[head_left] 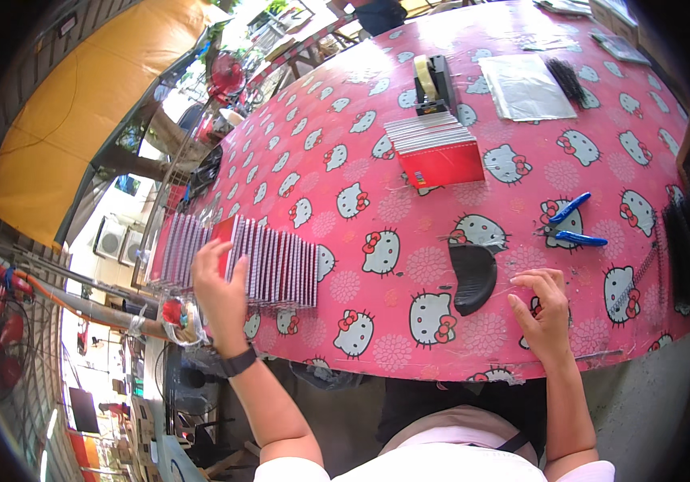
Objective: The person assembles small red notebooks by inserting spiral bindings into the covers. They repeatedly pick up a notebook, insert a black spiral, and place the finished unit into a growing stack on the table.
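At the left end of the table, my left hand (220, 285), a dark band on its wrist, reaches to a long row of spiral-bound booklets (284, 265) standing on edge. Its thumb and fingers are apart, beside a red-covered booklet (225, 230) that sticks up above the others. Whether the fingertips touch that cover is hard to tell. My right hand (546, 313) hovers low over the table near its front edge, fingers loosely bent and thumb apart, with nothing visible in them. Just left of it lies a black curved, half-moon-shaped piece (473, 277).
Blue-handled pliers (574, 221) lie beyond my right hand. Farther back are a stack of red booklets (445, 161), a tape dispenser (433, 84), clear plastic bags (526, 87) and black wire coils (566, 80). More black coils (681, 249) lie at the right edge of the pink table (393, 209).
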A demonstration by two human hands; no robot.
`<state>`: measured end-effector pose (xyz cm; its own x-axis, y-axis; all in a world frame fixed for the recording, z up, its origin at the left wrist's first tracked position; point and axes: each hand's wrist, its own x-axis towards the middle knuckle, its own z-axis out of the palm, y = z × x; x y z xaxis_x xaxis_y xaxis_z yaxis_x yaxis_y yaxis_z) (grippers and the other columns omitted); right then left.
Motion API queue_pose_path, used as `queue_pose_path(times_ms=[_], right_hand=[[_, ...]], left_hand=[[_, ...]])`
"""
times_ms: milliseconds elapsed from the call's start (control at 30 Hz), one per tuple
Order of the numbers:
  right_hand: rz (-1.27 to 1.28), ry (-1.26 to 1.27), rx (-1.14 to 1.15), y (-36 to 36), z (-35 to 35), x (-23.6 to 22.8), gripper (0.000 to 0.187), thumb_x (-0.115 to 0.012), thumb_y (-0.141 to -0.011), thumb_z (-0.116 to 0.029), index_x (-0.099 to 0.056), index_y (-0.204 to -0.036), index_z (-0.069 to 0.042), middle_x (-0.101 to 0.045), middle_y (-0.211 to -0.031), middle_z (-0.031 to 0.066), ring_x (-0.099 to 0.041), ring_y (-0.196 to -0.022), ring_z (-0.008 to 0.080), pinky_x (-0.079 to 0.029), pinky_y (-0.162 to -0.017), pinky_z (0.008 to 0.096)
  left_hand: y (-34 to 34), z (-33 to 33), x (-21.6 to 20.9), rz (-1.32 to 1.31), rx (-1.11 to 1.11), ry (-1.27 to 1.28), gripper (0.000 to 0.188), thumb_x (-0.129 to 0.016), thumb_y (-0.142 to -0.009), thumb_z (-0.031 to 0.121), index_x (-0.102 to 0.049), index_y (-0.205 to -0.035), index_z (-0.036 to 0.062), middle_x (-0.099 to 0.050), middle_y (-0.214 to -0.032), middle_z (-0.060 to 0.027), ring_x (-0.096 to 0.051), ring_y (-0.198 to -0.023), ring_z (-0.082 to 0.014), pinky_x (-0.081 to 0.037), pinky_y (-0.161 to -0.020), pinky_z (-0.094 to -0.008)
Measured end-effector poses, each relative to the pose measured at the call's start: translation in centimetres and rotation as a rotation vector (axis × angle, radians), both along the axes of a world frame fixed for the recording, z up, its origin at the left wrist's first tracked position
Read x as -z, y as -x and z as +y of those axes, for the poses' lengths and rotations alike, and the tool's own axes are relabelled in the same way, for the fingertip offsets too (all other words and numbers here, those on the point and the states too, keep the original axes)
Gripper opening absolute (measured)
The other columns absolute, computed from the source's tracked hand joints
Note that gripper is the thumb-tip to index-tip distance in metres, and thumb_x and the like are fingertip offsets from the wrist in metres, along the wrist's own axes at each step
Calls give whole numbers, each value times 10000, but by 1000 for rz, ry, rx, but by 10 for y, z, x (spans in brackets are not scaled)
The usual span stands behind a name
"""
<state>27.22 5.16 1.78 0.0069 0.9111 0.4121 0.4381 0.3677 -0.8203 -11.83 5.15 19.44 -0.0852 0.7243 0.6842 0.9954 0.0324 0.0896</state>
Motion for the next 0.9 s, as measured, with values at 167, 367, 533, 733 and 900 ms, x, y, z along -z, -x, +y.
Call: queue_pose_path(times_ms=[167,367,533,733,900], right_hand=[[-9,-19,20,-4,1,4,198,-692,-732,-81,-648,-922,-51,-642,-957,93,-526,-981,290,-420,-877,392],[7,-21,12,-4,1,8,183,-685,-741,-92,-649,-917,-56,-639,-953,94,-532,-986,295,-426,-875,405],[-14,-1,37,-5,-1,10,172,-686,-748,-115,-645,-909,-71,-642,-946,84,-532,-1005,281,-407,-899,423],[-70,-45,-35,-2,0,9,197,-689,-749,-123,-661,-943,-107,-599,-1122,78,-491,-1096,286,-384,-914,428],[-346,-272,-388,10,-9,13,350,-705,-759,-193,-651,-1105,-180,-463,-1364,80,-394,-1241,306,-320,-965,470]], left_hand=[[-126,100,46,-75,569,57,233,-721,-806,187,-711,-1007,69,-663,-1037,-108,-596,-1021,-260,-447,-904,-357],[-180,219,124,94,750,22,222,-698,-802,166,-708,-1011,93,-664,-1042,-74,-613,-978,-271,-492,-851,-358],[-188,234,127,-60,718,125,212,-711,-786,145,-708,-987,78,-682,-961,-92,-657,-847,-271,-522,-755,-333],[-150,207,95,-376,770,64,155,-706,-786,85,-679,-925,22,-665,-849,-127,-650,-735,-232,-505,-675,-332],[-132,126,55,-338,782,165,116,-677,-803,36,-670,-918,20,-657,-821,-103,-633,-697,-189,-492,-624,-300]])
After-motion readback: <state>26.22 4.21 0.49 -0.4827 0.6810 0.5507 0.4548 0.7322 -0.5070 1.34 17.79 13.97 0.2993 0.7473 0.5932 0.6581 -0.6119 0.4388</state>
